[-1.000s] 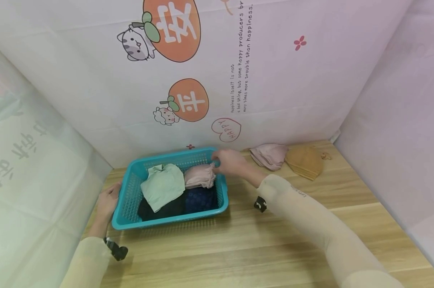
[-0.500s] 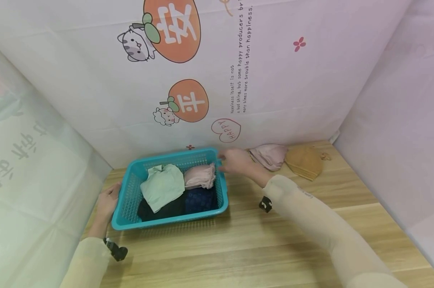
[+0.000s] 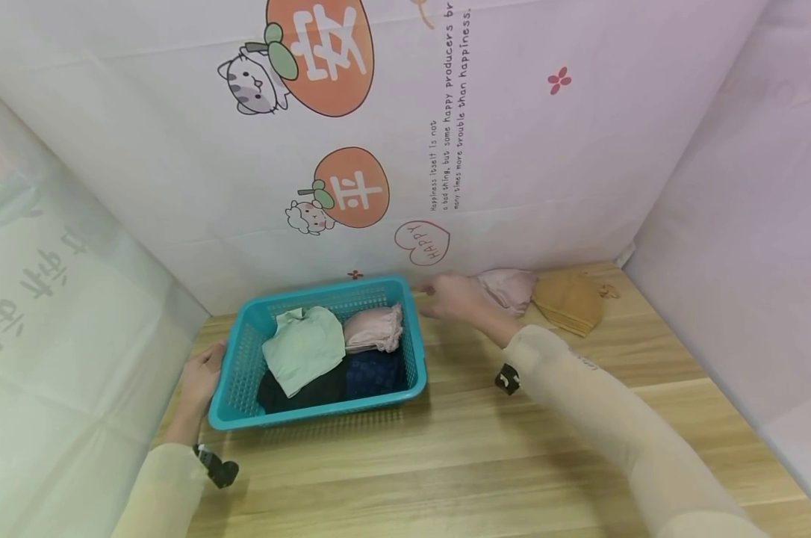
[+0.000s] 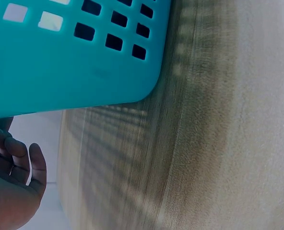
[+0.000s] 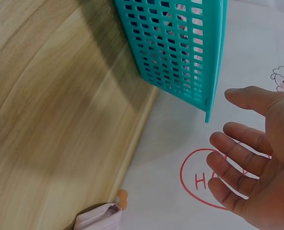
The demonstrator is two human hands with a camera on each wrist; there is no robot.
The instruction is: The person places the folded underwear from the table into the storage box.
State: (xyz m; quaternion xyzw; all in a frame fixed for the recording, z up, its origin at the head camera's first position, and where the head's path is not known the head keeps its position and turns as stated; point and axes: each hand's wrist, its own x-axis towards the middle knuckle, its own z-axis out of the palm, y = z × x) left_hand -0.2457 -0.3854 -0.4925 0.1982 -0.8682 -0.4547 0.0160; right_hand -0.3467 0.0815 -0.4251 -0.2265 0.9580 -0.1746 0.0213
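Right hand, centre of the head view: fingers loosely bent, slightly spread, thumb apart, palm toward the basket, just off its right end. Left hand: fingers bent at the basket's left end; can't tell if they pinch the rim. Teal rectangular plastic basket with square-holed walls sits left of centre on a wood-grain table with pale and brown streaks. White printed sheets wall in back and sides, creased; orange fruit shapes and lettering on the back one. In the basket: smooth mint-green cloth, pale pink ruffle-edged bundle, black cloth, navy patterned cloth. Right of centre, by the back sheet: dusty-pink folded cloth, touching rounded mustard fabric piece.
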